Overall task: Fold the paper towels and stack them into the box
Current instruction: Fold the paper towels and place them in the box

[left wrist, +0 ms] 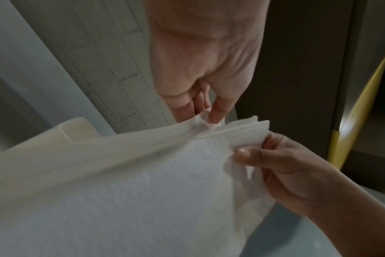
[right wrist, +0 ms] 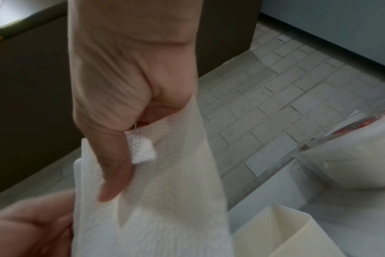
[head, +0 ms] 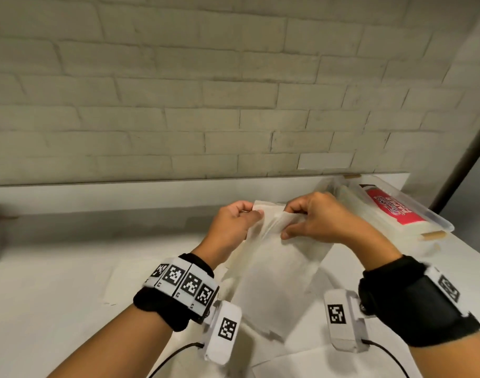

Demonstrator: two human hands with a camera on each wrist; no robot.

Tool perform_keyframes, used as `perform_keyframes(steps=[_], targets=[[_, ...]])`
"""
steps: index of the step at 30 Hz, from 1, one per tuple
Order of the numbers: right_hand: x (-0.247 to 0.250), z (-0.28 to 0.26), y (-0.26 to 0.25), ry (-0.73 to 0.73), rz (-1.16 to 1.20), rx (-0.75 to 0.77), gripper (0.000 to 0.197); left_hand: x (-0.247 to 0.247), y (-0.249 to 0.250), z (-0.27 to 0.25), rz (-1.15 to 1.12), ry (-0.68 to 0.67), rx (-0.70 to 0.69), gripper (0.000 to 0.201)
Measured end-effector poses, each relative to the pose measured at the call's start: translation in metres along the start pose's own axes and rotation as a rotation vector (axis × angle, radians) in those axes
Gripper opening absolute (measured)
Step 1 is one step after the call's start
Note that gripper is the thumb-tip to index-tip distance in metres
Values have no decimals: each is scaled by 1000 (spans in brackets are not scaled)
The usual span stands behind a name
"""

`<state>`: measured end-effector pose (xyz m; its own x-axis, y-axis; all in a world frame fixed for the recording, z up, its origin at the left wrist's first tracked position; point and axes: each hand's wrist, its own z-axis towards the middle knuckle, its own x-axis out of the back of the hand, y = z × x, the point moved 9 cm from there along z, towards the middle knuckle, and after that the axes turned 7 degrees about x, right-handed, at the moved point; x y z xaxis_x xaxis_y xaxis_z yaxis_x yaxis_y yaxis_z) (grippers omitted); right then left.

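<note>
The paper towel (head: 271, 271) hangs in the air above the bench (head: 56, 282), held by its top edge. The left hand (head: 233, 222) pinches that edge between thumb and curled fingers; the right hand (head: 315, 216), close beside it, pinches the same edge, its thumb pressed flat on the sheet. Both grips are narrow and close on thin paper, and between them the edge bunches into a small twist.

That twist looks like the main risk. If the hands pull apart or turn against each other, the soft sheet could tear at the pinch points or crease unevenly, and the fold would come out crooked. The lower part hangs loose and might catch on the wrist cameras or cables below.

More sheets lie flat on the bench under the hanging one; brushing them could scatter them. The clear box (head: 435, 216) sits near the right hand, already holding a stack of folded towels and a red-labelled pack (head: 394, 208). A crooked fold would likely sit badly on that stack.
</note>
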<state>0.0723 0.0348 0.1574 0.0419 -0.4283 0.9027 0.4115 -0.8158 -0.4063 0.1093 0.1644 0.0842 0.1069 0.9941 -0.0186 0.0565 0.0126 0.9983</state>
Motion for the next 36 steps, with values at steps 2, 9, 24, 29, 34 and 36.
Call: perform_keyframes(steps=[2,9,24,29,34,36], targets=[[-3,4,3,35,8,-5,19,-9,2,-4,2,-41,-1,16],[-2,10,13,112,21,-16,18,-22,7,-13,6,-154,0,19],[-6,14,17,157,30,-16,22,-24,10,-17,63,-155,-97,16],[-7,15,21,174,24,-40,33,-32,4,-17,114,-213,-115,32],[-4,14,16,205,2,-30,42,-28,3,-10,191,-122,-164,37],[-3,15,13,160,67,-12,62,-32,4,-9,195,-146,-178,36]])
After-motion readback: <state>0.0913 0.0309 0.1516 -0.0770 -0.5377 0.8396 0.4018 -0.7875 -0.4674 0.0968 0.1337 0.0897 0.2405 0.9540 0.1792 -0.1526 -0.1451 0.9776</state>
